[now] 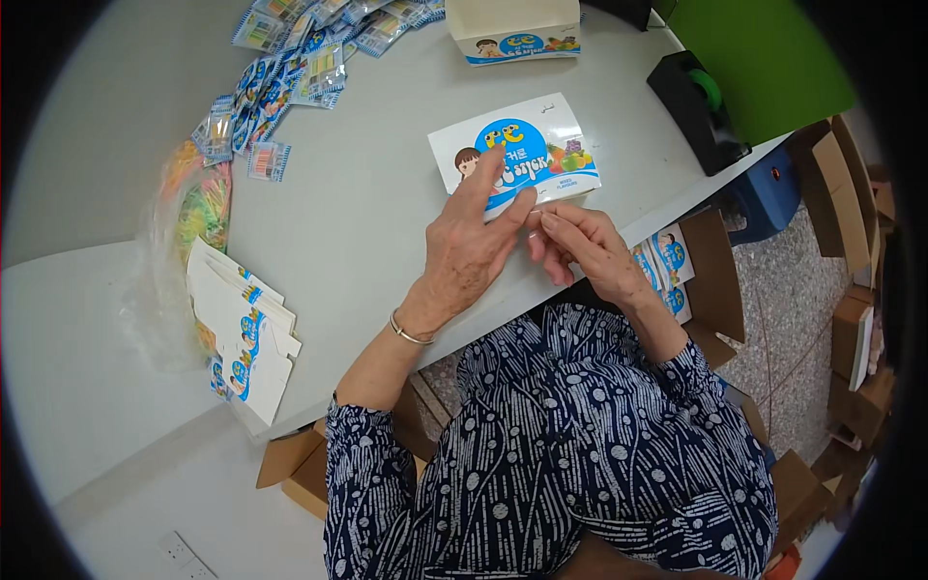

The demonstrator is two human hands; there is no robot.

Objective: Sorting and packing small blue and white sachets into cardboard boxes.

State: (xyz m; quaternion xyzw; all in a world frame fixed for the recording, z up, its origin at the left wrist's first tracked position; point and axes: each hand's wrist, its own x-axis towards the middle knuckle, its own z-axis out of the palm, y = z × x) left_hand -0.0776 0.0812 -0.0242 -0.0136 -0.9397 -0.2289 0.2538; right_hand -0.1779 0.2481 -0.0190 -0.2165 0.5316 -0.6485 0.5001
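A white and blue printed box (570, 130) lies closed on the table in front of me. My left hand (462, 244) rests on its left part, with the index finger stretched across the top and the thumb at the near edge. My right hand (594, 256) is at that same near edge, thumb and forefinger pinched together beside the left thumb. Whatever is in the pinch, if anything, is too small to make out. The left fingers other than the index and thumb are partly hidden.
An open box (512, 48) stands at the back. Small sachets (280, 97) are piled far left, near a clear plastic bag (203, 217) and flattened cartons (246, 333). A black tape dispenser (691, 116) sits by the right edge. Below that edge, a cardboard carton (715, 280) contains printed boxes.
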